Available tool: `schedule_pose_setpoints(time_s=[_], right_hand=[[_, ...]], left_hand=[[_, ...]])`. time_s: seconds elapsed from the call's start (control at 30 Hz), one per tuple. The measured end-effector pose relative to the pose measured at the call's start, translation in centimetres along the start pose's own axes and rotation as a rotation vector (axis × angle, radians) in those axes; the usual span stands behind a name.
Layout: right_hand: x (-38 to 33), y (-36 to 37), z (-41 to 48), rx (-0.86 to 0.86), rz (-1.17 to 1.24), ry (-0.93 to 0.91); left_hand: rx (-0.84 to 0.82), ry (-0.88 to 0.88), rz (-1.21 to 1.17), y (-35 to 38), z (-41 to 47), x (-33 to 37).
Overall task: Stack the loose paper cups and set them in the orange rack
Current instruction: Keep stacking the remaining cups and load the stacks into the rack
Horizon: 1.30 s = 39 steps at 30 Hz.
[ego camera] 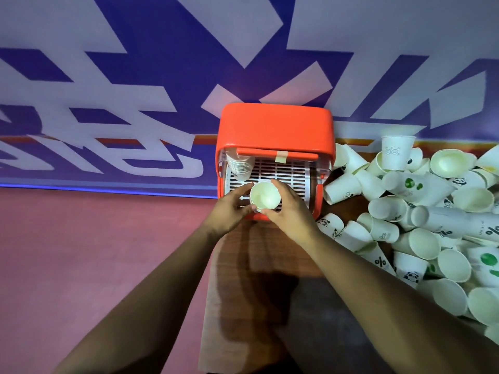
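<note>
- Broadly, the banner (162,76) fills the far side as a backdrop; the rack stands against it, probably so that it cannot slide away under a push.
- Table (243,265): brown wood, running from near to far; it carries the rack at its far end and the pile on the right, which keeps both within reach of the arms.
- Pile (421,211): loose white cups heaped on the right, most on their sides, a few upright, one long nested column lying across them; much of the task looks still to be done.
- Rack (272,125): orange, its lid raised toward the far side so the white slatted floor (291,171) lies open from above.
- Left hand (229,209) and right hand (291,209): each curls thumb and fingers round the cup from its own side, clamped on it; two hands likely steady it for a straight descent.
- Stack (239,166): nested cups already in the rack's far left corner, leaning slightly; tucked there, I judge, to leave the rest of the floor free.
- Cup (264,197): mouth up, held over the near part of the slatted floor; whether more are nested beneath it, or whether its base touches, cannot be told from above.
- Tape (281,156): a small strip on the lid's edge; its purpose is unclear.
</note>
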State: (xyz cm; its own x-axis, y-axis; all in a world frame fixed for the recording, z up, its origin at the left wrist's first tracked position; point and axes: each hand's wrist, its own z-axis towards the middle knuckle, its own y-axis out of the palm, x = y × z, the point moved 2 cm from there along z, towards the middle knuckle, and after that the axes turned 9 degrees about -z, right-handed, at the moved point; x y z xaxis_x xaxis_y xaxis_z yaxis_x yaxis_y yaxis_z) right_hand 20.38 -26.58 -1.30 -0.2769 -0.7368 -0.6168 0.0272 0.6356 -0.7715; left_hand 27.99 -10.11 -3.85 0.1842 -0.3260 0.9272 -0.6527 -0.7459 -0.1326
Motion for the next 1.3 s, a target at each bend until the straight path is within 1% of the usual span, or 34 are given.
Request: schedule_pose_setpoints(time_s=[0.23,0.33,0.4,0.47,0.53,0.6,0.63,0.7,0.8,0.9,1.03,1.1,1.2,1.3], right_hand=[[1.4,0.5,0.7,-0.016,0.018,0.079],[1.7,0.1,0.3,-0.054,0.024,0.1],[1.7,-0.7,-0.3,-0.078,0.035,0.122],[1.9,-2.3,-1.6,-0.05,0.032,0.129],[2.7,-4.3,-3.7,0.023,0.015,0.119],[4.5,-6.4,-6.2,0.12,-0.024,0.121],[5.6,-7.3,-7.4,0.173,-0.055,0.132],[8.2,-8.7,-9.5,0.263,-0.134,0.173],[11.7,-9.6,-11.5,0.302,-0.281,0.238],[14.0,-9.4,-12.5,0.258,-0.362,0.285],[16.0,-7.9,-13.5,0.117,-0.423,0.309],[16.5,-7.3,-14.0,0.071,-0.459,0.307],[17.0,-6.9,-14.6,0.034,-0.492,0.31],[17.7,-6.7,-15.1,0.017,-0.521,0.33]], left_hand=[[0.061,-0.009,0.058,0.7,0.4,-0.6],[0.056,-0.006,0.076,1.3,0.2,-0.6],[0.097,-0.004,0.118,1.5,-0.1,-0.6],[0.19,0.009,0.134,1.6,-0.8,-0.1],[0.287,0.048,0.103,2.1,-1.9,0.5],[0.314,0.077,0.083,3.2,-3.4,1.1],[0.281,0.066,0.087,4.0,-4.0,0.9],[0.149,0.028,0.087,6.3,-5.0,0.2],[-0.007,-0.062,0.155,10.4,-5.2,-1.1],[-0.037,-0.14,0.237,14.5,-3.9,-1.0],[0.101,-0.311,0.16,18.5,-1.4,-1.4],[0.164,-0.368,0.146,19.9,-1.0,-1.2],[0.241,-0.381,0.249,20.8,-0.7,-1.5],[0.253,-0.351,0.287,21.1,-0.7,-1.3]])
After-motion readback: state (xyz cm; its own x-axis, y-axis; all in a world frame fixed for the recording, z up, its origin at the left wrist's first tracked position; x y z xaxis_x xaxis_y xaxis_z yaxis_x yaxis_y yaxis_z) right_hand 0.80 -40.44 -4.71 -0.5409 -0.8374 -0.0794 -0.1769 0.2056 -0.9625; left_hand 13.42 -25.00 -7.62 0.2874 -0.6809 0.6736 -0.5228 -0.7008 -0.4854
